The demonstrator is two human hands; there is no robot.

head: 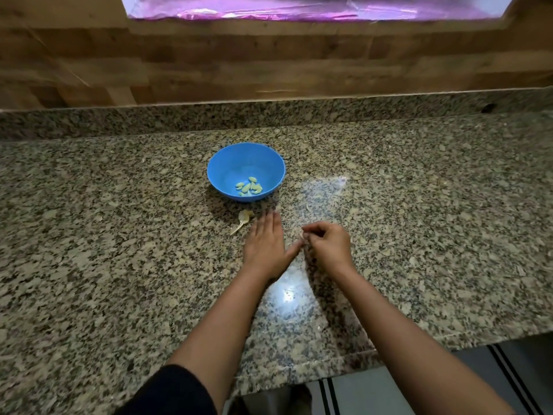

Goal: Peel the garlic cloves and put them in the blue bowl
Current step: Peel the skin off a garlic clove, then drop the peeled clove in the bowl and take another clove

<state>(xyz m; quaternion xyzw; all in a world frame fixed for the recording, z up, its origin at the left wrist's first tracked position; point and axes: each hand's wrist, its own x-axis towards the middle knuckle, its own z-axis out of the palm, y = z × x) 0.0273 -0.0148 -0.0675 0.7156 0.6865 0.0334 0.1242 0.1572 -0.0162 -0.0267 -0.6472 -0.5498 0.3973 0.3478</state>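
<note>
Granite counter (119,235), as I watch remotely: left hand (264,247) lies flat and empty; right hand (327,245) pinches what I take for a garlic clove (301,235); blue bowl (221,163) sits just ahead, nearer the left.

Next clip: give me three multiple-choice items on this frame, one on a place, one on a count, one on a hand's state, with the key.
1. Peeled cloves lie: A in the blue bowl; B beside the wall; C in a palm.
2. Bowls on the counter: A one; B two; C three.
3. The left hand is: A gripping the bowl; B flat, fingers straight; C a fist.
Key: 1A, pale cloves sit on its floor; 2A, only the blue one shows; 3B, its fingers stretch straight over the granite.
</note>
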